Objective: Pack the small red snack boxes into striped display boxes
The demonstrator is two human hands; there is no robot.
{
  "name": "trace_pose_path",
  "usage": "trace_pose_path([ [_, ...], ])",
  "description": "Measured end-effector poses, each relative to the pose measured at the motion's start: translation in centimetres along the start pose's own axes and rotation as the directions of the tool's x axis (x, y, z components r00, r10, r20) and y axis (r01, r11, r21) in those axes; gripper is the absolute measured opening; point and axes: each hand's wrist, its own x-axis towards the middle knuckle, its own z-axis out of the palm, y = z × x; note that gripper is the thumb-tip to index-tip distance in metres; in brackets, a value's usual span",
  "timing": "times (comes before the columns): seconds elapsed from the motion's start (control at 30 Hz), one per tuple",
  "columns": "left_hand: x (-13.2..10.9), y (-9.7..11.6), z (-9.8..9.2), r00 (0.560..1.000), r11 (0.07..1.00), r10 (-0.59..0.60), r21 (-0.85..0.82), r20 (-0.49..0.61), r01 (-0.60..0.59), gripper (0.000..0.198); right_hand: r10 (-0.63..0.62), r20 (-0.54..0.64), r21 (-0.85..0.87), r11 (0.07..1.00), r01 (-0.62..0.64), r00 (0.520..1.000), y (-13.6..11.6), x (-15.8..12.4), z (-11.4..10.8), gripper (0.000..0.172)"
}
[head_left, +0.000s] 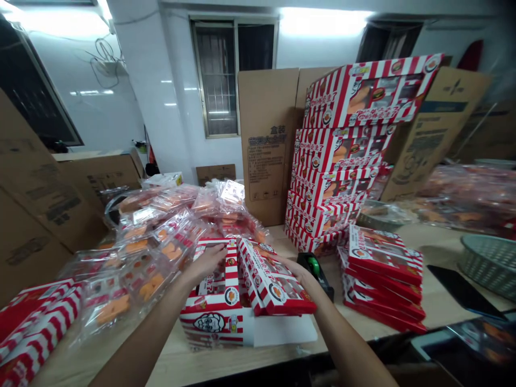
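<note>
My left hand grips the top edge of an upright red-and-white striped box. That box stands in a larger open striped carton with a white flap. My right hand holds a red-and-white windowed toy box, tilted, with its upper end leaning against the upright box. Clear plastic bags of orange-and-red items lie in a heap just left of my left hand. A black tape dispenser with a green roll sits just right of my right hand.
Tall stacks of striped boxes and a lower stack stand to the right on the wooden table. A grey woven basket and a black phone lie at the far right. Large cardboard sheets stand behind.
</note>
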Motion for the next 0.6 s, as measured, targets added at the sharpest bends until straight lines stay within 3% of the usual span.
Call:
trace_pose_path([
  [0.1, 1.3, 0.8, 0.2, 0.992, 0.976, -0.106, -0.183, 0.073, 0.117, 0.015, 0.025, -0.013, -0.023, 0.999, -0.026, 1.0, -1.1, 0.9, -0.3, 0.043],
  [0.27, 2.1, 1.8, 1.0, 0.98, 0.933, -0.174, -0.302, 0.099, 0.196, 0.014, 0.099, -0.047, -0.099, 0.99, -0.103, 0.994, -3.4, 1.8, -0.7, 0.037],
  [0.47, 0.2, 1.1, 1.4, 0.986, 0.926, -0.127, -0.343, 0.104, 0.156, 0.025, 0.099, -0.043, -0.163, 0.981, -0.105, 0.994, -4.3, 1.4, 0.0, 0.033],
  [0.6, -1.6, 0.5, 0.6, 0.967, 0.951, -0.172, -0.225, 0.188, 0.212, 0.041, 0.055, -0.013, -0.189, 0.98, -0.056, 0.998, -3.4, 1.3, 0.2, 0.032],
])
